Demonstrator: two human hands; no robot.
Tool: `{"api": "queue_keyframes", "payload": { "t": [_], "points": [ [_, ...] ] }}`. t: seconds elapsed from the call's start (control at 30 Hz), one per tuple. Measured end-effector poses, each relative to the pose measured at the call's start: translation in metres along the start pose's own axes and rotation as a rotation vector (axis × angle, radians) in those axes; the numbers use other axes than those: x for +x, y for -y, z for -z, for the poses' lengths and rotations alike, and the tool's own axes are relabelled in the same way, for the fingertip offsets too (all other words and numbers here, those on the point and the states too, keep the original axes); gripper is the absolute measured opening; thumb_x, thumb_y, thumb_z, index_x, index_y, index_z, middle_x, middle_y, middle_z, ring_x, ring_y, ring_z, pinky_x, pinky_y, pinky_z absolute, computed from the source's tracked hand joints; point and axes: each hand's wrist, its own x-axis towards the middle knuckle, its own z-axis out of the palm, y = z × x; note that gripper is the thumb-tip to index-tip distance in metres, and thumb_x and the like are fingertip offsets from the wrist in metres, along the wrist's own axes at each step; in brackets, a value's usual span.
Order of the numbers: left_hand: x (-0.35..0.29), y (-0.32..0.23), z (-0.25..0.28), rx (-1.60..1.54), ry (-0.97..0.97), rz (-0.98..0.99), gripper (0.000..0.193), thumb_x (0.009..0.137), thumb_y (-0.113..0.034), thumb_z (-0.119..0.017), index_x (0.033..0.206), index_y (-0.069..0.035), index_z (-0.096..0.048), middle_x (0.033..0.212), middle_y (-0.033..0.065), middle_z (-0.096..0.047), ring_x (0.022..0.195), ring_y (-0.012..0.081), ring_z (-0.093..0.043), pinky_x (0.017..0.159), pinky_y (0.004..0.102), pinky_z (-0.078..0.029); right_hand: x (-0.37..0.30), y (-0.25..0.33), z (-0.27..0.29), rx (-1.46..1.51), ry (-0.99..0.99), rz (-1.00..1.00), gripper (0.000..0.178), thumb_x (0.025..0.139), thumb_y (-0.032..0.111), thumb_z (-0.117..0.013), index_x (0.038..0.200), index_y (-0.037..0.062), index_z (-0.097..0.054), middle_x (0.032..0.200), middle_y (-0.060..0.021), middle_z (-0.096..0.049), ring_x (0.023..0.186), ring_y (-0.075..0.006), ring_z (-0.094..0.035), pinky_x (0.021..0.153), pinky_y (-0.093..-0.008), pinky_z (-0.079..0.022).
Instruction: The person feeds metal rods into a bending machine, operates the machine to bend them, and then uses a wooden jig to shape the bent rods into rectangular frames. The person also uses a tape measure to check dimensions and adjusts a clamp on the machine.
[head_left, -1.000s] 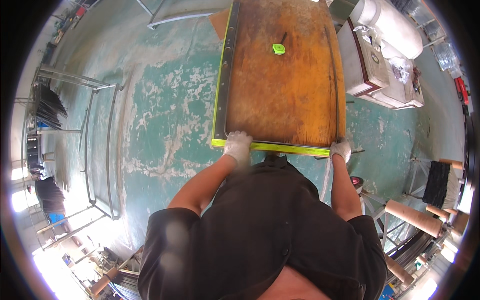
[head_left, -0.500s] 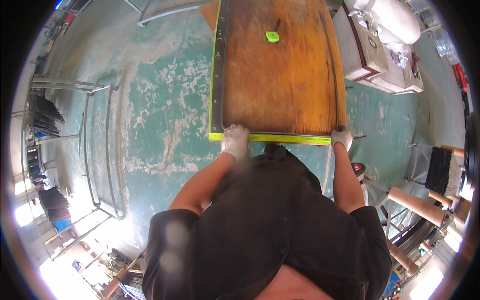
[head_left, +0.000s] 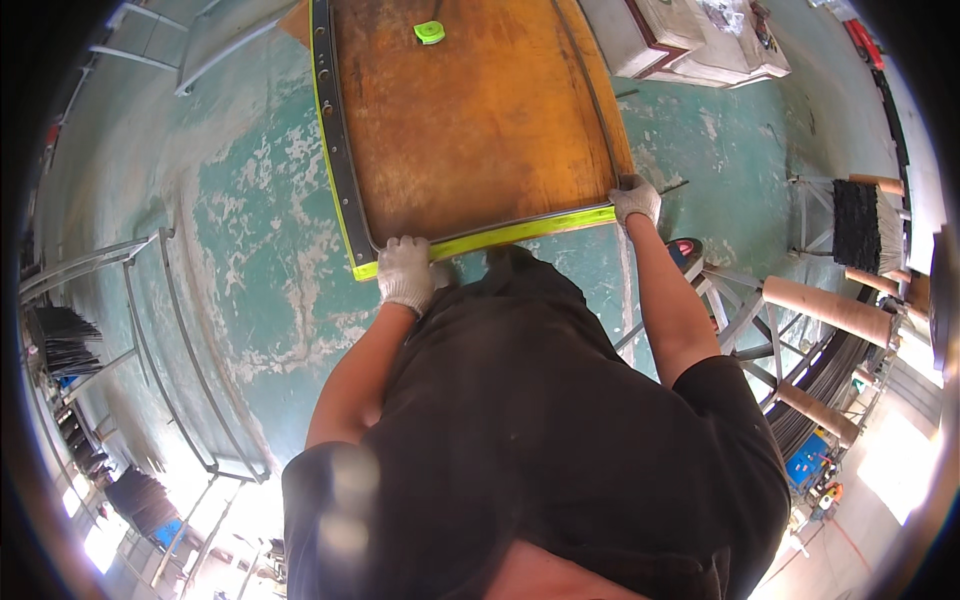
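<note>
A wooden worktable [head_left: 470, 120] with a yellow-green edge stretches away in front of me. A thin dark strip [head_left: 590, 80] runs along its right side, across the near edge and up the left, bending at the near corners. My left hand [head_left: 405, 270], in a whitish knit glove, curls its fingers over the near-left corner, onto the strip. At the near-right corner my right hand [head_left: 637, 200], gloved alike, closes round the strip; its fingertips are partly hidden. A green tape measure [head_left: 429, 33] lies farther up the tabletop.
A black metal rail [head_left: 337, 130] with holes lines the table's left side. Pale padded furniture [head_left: 680, 40] stands at the far right. Metal racks [head_left: 200, 350] are at left; on the right, a rack carries cardboard tubes [head_left: 825, 310]. The green floor is worn.
My view has turned, so the table now sits farther left and slanted, its right corner higher in the picture. Both hands stay at the near corners.
</note>
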Motion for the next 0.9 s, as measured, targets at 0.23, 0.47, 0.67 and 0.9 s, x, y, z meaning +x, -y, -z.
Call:
{"api": "queue_keyframes", "payload": {
  "t": [0.23, 0.47, 0.67, 0.9],
  "points": [
    [-0.001, -0.002, 0.004, 0.013, 0.013, 0.005, 0.022, 0.083, -0.015, -0.073, 0.103, -0.006, -0.073, 0.107, 0.0158, -0.072, 0.107, 0.0363, -0.068, 0.090, 0.0474, -0.057, -0.005, 0.011, 0.003, 0.003, -0.002, -0.035, 0.048, 0.080, 0.024, -0.083, 0.126, 0.0111, -0.078, 0.115, -0.0171, -0.081, 0.110, -0.0326, -0.077, 0.098, -0.0418, -0.059],
    [0.003, -0.001, 0.002, 0.038, 0.060, 0.021, 0.031, 0.082, -0.024, -0.084, 0.107, -0.008, -0.075, 0.111, 0.0134, -0.073, 0.110, 0.0339, -0.068, 0.093, 0.0463, -0.057, -0.016, 0.022, 0.006, -0.099, -0.035, -0.017, 0.046, 0.081, 0.021, -0.079, 0.126, 0.0106, -0.078, 0.118, -0.0207, -0.079, 0.114, -0.0392, -0.075, 0.101, -0.0459, -0.058],
    [0.004, -0.005, 0.010, 0.012, 0.077, 0.024, 0.024, 0.082, -0.008, -0.070, 0.105, -0.008, -0.076, 0.111, 0.0155, -0.073, 0.112, 0.0353, -0.068, 0.093, 0.0457, -0.057, -0.016, 0.033, 0.013, -0.041, 0.006, -0.119, 0.044, 0.086, 0.013, -0.069, 0.130, 0.0117, -0.076, 0.126, -0.0214, -0.077, 0.123, -0.0387, -0.072, 0.106, -0.0470, -0.056],
    [0.005, -0.001, 0.006, 0.034, 0.094, 0.012, 0.023, 0.084, -0.012, -0.072, 0.107, -0.011, -0.077, 0.112, 0.0138, -0.074, 0.112, 0.0334, -0.068, 0.094, 0.0449, -0.057, -0.021, 0.034, 0.012, -0.071, 0.007, -0.093, 0.042, 0.089, 0.017, -0.068, 0.130, 0.0124, -0.076, 0.127, -0.0228, -0.076, 0.122, -0.0404, -0.072, 0.103, -0.0491, -0.057]
  ]
}}
